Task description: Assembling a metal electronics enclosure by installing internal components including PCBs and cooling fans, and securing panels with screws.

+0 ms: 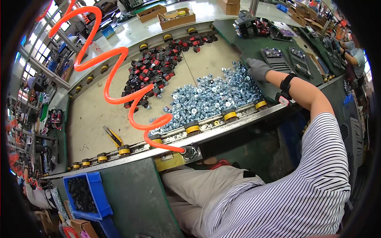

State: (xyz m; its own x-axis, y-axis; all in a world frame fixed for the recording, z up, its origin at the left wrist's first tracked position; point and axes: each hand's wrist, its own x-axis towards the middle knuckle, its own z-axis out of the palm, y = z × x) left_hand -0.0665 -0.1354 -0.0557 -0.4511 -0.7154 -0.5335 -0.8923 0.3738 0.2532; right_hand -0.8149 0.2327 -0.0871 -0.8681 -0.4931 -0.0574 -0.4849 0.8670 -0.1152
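My right hand (260, 70), in a dark grey glove, is at the right end of a heap of small silvery metal fasteners (214, 95), by the edge of a green work surface (238, 39). Its fingers look curled together; whatever they hold, if anything, is hidden. A black band with a small device circles that wrist. Nowhere in the picture does my left hand show. Behind the fasteners lies a heap of small black and red parts (152, 65). A yellow and black utility knife (113, 137) rests on the beige board (95, 115) at the left.
A coiled orange air hose (113, 75) hangs across the board to a metal fitting (190, 152) at the front rail. Yellow and black rollers (193, 128) line the rail. A blue bin (104, 202) holds black parts. Circuit assemblies (274, 55) lie at right; people work nearby.
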